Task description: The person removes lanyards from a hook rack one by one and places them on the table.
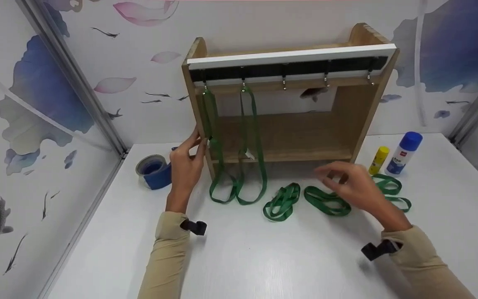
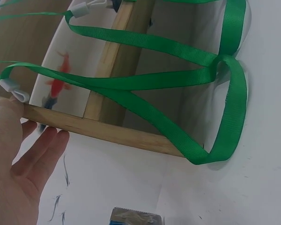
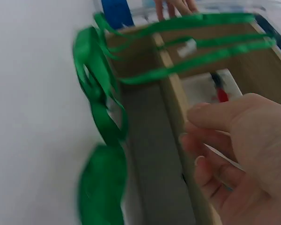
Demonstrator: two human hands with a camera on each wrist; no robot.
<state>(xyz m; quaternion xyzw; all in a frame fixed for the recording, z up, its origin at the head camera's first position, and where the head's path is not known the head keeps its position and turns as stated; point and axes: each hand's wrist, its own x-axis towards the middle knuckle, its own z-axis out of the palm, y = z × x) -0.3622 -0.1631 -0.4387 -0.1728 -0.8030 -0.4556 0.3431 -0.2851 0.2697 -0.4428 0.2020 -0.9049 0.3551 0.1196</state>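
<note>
A wooden rack (image 1: pixel 280 160) stands on the table with a row of metal hooks (image 1: pixel 284 83) under its white and black front strip. Two green lanyards (image 1: pixel 259 137) hang from the two leftmost hooks, their lower loops reaching the table. My left hand (image 1: pixel 187 164) grips the rack's left side panel (image 2: pixel 117 135), close to a lanyard's white clip (image 2: pixel 14 89). Holding nothing, my right hand (image 1: pixel 353 182) hovers with loosely bent fingers above a coiled green lanyard (image 1: pixel 322 203). Left of that lies another bundled lanyard (image 1: pixel 282 201); a further one (image 1: pixel 388 185) is partly hidden behind my right hand.
Blue tape rolls (image 1: pixel 156 174) sit left of the rack, partly behind my left hand. A yellow glue stick (image 1: pixel 379 160) and a white bottle with a blue cap (image 1: pixel 405 153) stand at the right. Printed wall panels (image 1: pixel 147 116) enclose the table's back and sides.
</note>
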